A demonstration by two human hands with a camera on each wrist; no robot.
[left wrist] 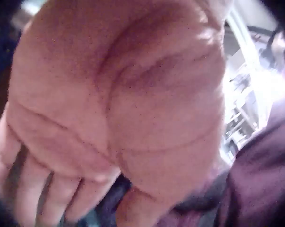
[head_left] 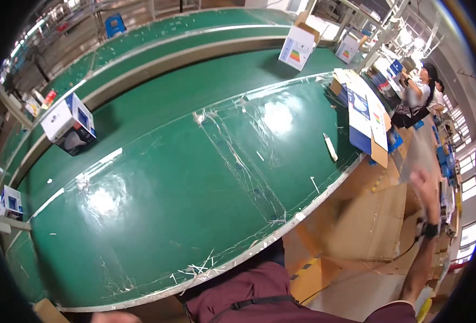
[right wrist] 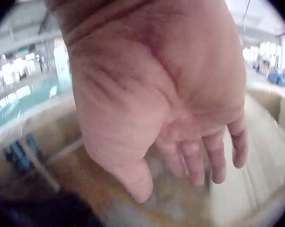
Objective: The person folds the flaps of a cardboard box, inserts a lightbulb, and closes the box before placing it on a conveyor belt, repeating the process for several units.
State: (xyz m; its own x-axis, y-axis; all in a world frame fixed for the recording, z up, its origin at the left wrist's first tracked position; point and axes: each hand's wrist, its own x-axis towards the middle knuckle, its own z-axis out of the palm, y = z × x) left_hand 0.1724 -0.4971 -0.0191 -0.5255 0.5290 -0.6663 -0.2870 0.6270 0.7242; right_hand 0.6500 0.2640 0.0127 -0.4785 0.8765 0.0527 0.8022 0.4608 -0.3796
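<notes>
From the left, I see a small printed box point(head_left: 11, 202) at the edge of the green worktop point(head_left: 168, 215), then a larger lamp box point(head_left: 68, 126) on the belt. The left hand point(left wrist: 119, 104) is low beside the near edge; its fingers lie side by side, nearly straight, and pinch nothing. A white tube point(head_left: 330, 148) lies alone farther right, and next to it a printed carton point(head_left: 359, 107) with loose flaps. Below the worktop's right end is the large brown carton point(head_left: 364, 229), and above it hangs the right hand point(head_left: 425, 189), its fingers a little apart, pointing down, without any grip. I judge this carton to be light for its size, with walls rather stiff but flaps that bend easily; it should not slip much. The safest hold would be on its upper rim, not on a flap.
</notes>
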